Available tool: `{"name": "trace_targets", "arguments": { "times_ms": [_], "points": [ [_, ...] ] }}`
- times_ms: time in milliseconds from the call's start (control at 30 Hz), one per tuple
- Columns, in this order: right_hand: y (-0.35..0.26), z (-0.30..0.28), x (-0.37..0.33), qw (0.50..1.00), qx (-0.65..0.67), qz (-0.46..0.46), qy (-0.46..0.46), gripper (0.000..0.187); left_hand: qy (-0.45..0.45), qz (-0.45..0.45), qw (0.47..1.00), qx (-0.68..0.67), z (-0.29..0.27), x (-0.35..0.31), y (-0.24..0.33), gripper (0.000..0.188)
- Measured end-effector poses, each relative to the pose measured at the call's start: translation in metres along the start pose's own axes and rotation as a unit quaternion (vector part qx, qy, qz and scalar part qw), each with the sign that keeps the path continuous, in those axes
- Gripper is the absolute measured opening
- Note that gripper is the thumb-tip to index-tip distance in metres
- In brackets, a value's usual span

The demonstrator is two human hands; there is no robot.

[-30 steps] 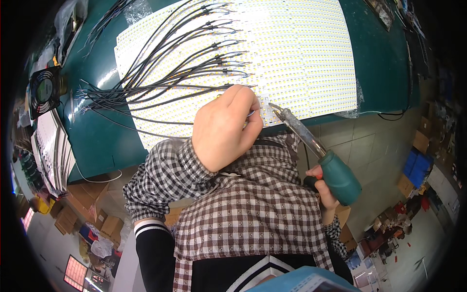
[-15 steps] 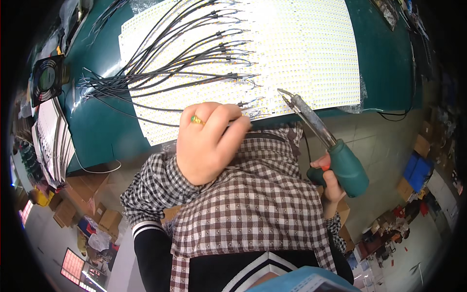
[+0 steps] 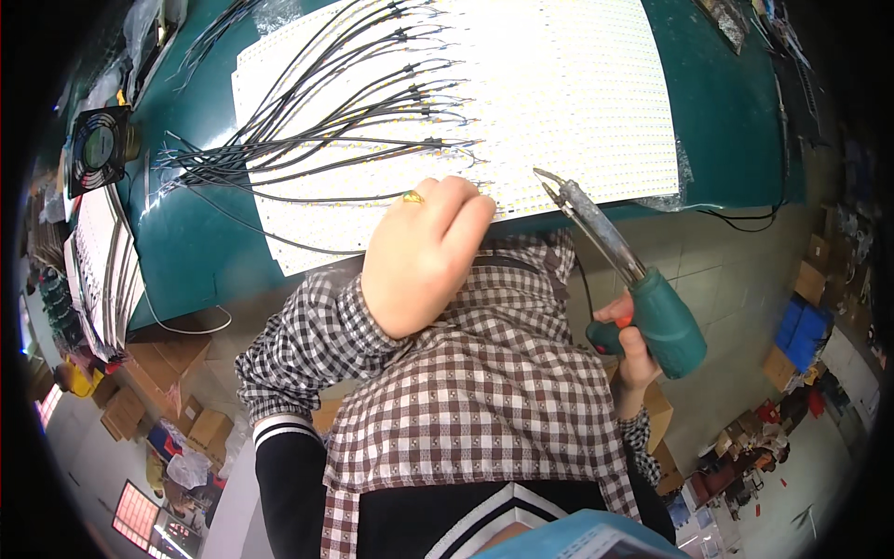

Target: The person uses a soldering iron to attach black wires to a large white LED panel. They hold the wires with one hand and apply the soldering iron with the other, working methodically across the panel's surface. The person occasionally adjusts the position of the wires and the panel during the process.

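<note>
My left hand (image 3: 424, 261), with a gold ring, is over the near edge of a white LED panel (image 3: 596, 121). Its fingers are curled together, and a thin black cable (image 3: 317, 248) runs in under the palm; the fingertips and the cable's end are hidden beneath the hand. More black cables (image 3: 326, 135) fan across the panel, their stripped ends lying near its middle. Off the table's edge, my right hand (image 3: 635, 352) grips a green soldering gun (image 3: 672, 326) by its handle, a finger near the red trigger. Its metal tip points up and left, just above the panel.
The panel lies on a green table (image 3: 736, 112). At the left are a small black fan (image 3: 96, 149) and a stack of white panels (image 3: 102, 265). Loose cables (image 3: 209, 37) lie at the far left. Cardboard boxes (image 3: 209, 429) stand on the floor.
My left hand has moved a little right and away from me, with its fingers still curled. The panel and cables sit slightly further left and up in view. The soldering gun stays nearly still.
</note>
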State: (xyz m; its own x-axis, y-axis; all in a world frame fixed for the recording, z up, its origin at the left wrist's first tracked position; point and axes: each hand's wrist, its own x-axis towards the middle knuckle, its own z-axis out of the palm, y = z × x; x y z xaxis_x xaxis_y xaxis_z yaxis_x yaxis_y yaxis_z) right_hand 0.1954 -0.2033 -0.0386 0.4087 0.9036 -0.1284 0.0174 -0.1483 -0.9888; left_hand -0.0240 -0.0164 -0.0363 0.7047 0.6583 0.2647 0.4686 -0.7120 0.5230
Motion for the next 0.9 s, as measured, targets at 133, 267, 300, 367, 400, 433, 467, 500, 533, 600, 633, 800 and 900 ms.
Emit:
{"name": "trace_targets", "arguments": {
  "times_ms": [133, 267, 300, 367, 400, 433, 467, 500, 533, 600, 633, 800, 900],
  "points": [
    [0.001, -0.004, -0.003, 1.000, 0.015, 0.008, 0.003, 0.053, 0.004, -0.038, 0.996, -0.080, -0.002, 0.004, -0.004, 0.017],
    [-0.003, 0.000, -0.004, 0.999, 0.034, 0.024, 0.029, 0.055, -0.021, -0.148, 0.975, -0.163, -0.002, 0.009, -0.002, 0.012],
    [-0.004, 0.000, -0.003, 0.998, 0.036, 0.029, 0.032, 0.055, -0.020, -0.157, 0.974, -0.165, -0.003, 0.010, -0.003, 0.011],
    [-0.004, -0.001, -0.003, 0.999, 0.033, 0.027, 0.028, 0.056, -0.018, -0.173, 0.970, -0.167, -0.003, 0.012, -0.003, 0.009],
    [-0.005, -0.001, -0.003, 0.999, 0.032, 0.025, 0.026, 0.057, -0.025, -0.174, 0.971, -0.163, -0.005, 0.013, -0.003, 0.009],
    [-0.005, -0.001, -0.004, 0.999, 0.028, 0.027, 0.025, 0.056, -0.032, -0.176, 0.971, -0.158, -0.006, 0.015, -0.002, 0.008],
    [-0.006, 0.000, -0.005, 0.999, 0.024, 0.028, 0.024, 0.054, -0.040, -0.178, 0.971, -0.153, -0.007, 0.015, -0.002, 0.008],
    [-0.007, 0.000, -0.006, 0.999, 0.019, 0.030, 0.024, 0.053, -0.040, -0.178, 0.971, -0.154, -0.007, 0.015, -0.002, 0.008],
    [-0.007, 0.002, -0.007, 0.999, 0.020, 0.029, 0.024, 0.051, -0.041, -0.178, 0.971, -0.154, -0.007, 0.015, -0.002, 0.007],
    [-0.007, 0.004, -0.008, 0.999, 0.022, 0.027, 0.024, 0.049, -0.042, -0.177, 0.971, -0.153, -0.006, 0.015, -0.002, 0.007],
    [-0.005, 0.003, -0.009, 0.999, 0.041, 0.028, 0.017, 0.046, -0.041, -0.176, 0.972, -0.152, -0.006, 0.015, -0.003, 0.007],
    [-0.002, 0.000, -0.010, 0.999, 0.039, 0.035, -0.011, 0.043, -0.045, -0.161, 0.976, -0.138, -0.005, 0.015, -0.004, 0.008],
    [-0.005, 0.004, -0.009, 0.999, 0.020, 0.039, 0.000, 0.037, -0.039, -0.167, 0.975, -0.140, -0.004, 0.015, -0.003, 0.008]
  ]
}}
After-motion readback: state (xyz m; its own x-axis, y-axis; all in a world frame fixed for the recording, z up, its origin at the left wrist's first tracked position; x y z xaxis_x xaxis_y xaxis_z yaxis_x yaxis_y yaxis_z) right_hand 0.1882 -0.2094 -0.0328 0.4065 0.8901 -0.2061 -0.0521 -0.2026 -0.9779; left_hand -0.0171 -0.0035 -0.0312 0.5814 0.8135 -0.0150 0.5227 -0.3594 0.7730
